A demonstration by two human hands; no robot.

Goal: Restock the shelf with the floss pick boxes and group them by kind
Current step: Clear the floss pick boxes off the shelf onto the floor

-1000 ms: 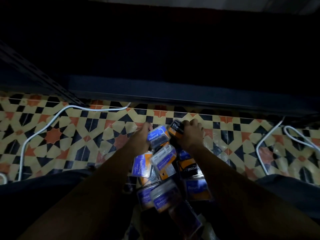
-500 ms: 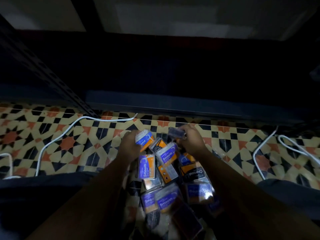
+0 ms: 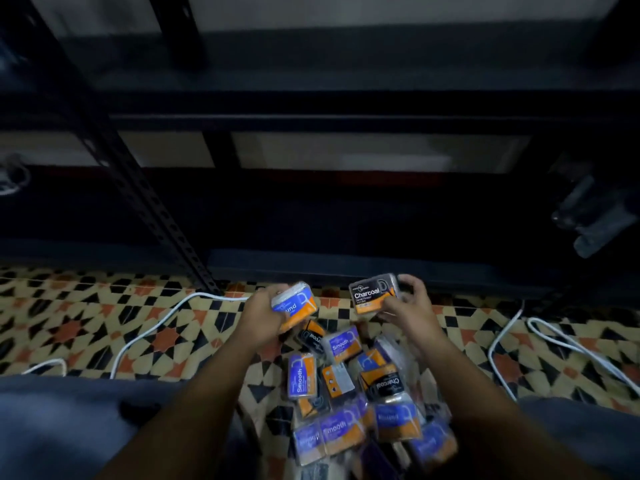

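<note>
Head view dim — left hand [image 3: 265, 315] grips part-hidden Round box [image 3: 298, 305]; pile [image 3: 349, 393] blurred

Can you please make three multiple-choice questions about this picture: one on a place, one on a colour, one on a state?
1. Where does the pile of boxes lie?
A. on the tiled floor
B. on a shelf
C. in a basket

2. What colours has the Charcoal box in the right hand?
A. green and white
B. black and orange
C. red and yellow

3. What does the left hand do?
A. hangs idle
B. presses flat on the floor
C. holds a blue and orange box

Answers:
1 A: patterned tiles show around the pile.
2 B: its label is black above orange.
3 C: the fingers wrap the box.
</note>
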